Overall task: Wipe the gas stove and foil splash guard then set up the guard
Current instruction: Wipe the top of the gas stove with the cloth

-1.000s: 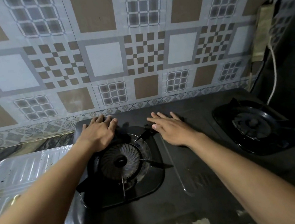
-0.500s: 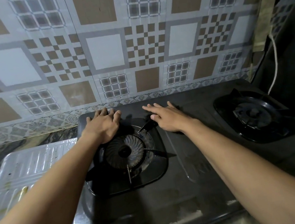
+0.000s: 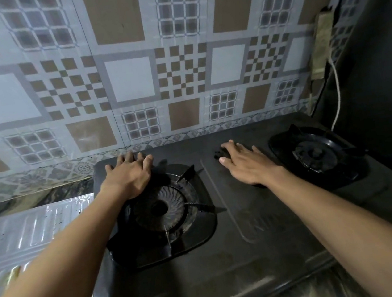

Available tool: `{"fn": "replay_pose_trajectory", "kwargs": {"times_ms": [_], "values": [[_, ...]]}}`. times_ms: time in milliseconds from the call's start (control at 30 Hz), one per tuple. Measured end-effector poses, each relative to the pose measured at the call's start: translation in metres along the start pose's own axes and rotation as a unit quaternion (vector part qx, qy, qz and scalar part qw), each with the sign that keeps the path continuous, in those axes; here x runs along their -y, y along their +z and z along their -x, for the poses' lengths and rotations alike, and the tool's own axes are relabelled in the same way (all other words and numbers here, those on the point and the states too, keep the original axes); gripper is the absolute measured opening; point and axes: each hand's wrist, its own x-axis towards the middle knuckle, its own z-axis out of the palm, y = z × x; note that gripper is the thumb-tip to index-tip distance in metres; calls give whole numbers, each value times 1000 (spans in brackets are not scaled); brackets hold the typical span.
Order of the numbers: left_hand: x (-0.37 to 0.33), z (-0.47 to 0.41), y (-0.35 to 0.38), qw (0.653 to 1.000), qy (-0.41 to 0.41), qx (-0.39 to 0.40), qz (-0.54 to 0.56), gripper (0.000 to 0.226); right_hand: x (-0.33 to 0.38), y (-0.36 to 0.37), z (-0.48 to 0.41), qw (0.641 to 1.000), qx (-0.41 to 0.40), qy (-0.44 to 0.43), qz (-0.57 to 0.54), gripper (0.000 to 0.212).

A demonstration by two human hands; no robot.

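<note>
- Stove [image 3: 264,251] fills the near worktop; no cloth shows anywhere, so wiping looks unfinished.
- Foil splash guard [image 3: 34,229] lies flat left of it, spotted, not set up.
- Your left hand [image 3: 129,176] and right hand [image 3: 246,164] rest on the stove's back, fingers spread, holding nothing.
</note>
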Motion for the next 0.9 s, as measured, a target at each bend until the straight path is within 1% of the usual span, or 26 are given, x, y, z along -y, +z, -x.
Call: {"fn": "replay_pose_trajectory", "kwargs": {"times_ms": [67,100,200,267,333,400,467,533,633,733,800,900], "values": [[1,-1,1,1000,-6,1,6,66,-6,-4,-3,998,-20,-42,49,49],[2,-2,2,1000,-7,-1,7,67,-8,-5,-7,997,-24,-60,52,49],[5,-6,5,1000,-2,-6,-1,70,-2,4,-16,997,-14,-71,2,48],[5,-7,6,1000,1,-8,-6,70,13,14,-15,996,-29,-83,-12,49],[5,-6,6,1000,5,-11,-8,65,24,21,-11,994,-42,-100,-15,52],[5,-6,6,1000,10,-14,-12,62,23,18,-8,994,-27,-103,-21,59],[6,-6,6,1000,16,-12,-21,59,12,12,-7,995,0,-94,-40,58],[8,-9,7,999,20,-13,-28,59,-5,7,-6,997,3,-70,-45,54],[11,-9,8,1000,15,-15,-18,70,-33,4,-2,1000,-2,0,-30,57],[10,-10,8,1000,14,-18,-9,72,-44,5,6,998,-9,54,-42,58],[9,-10,9,1000,11,-19,-4,72,-31,10,13,997,-29,56,-47,56],[9,-11,9,1000,11,-17,-1,70,3,22,25,999,-41,3,-22,53]]}}
